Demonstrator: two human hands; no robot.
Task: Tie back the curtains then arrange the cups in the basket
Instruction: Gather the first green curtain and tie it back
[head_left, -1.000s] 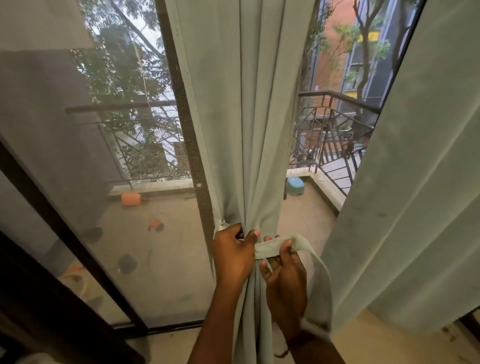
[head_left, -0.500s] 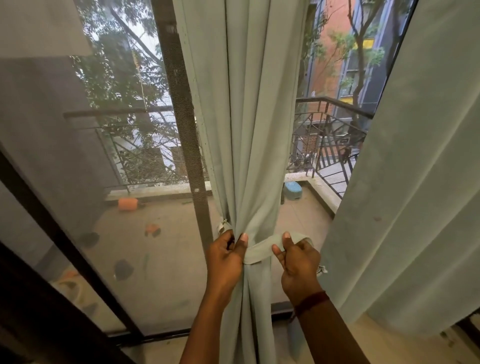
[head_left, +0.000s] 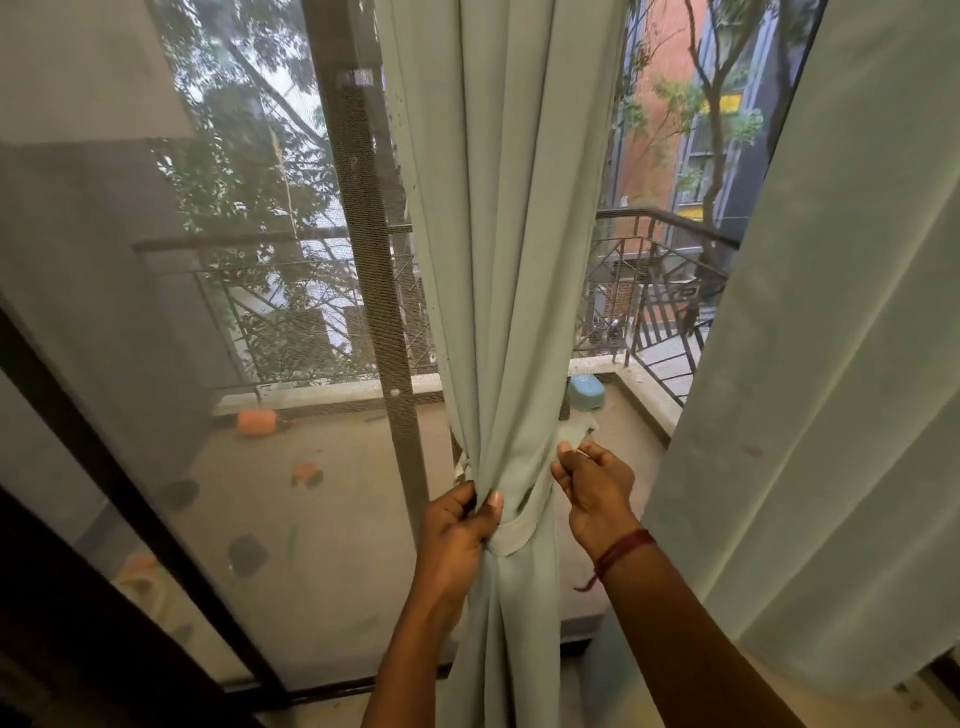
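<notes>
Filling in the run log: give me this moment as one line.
step: tying curtain | left hand: gripping gathered curtain | right hand: pulling tie-back band end | cups: not in view

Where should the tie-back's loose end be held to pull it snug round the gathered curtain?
Pinch the tie-back at its free end, by the right hand, coming from the right. The band wraps the bunched curtain and ends there; the left hand pins the other side.
</notes>
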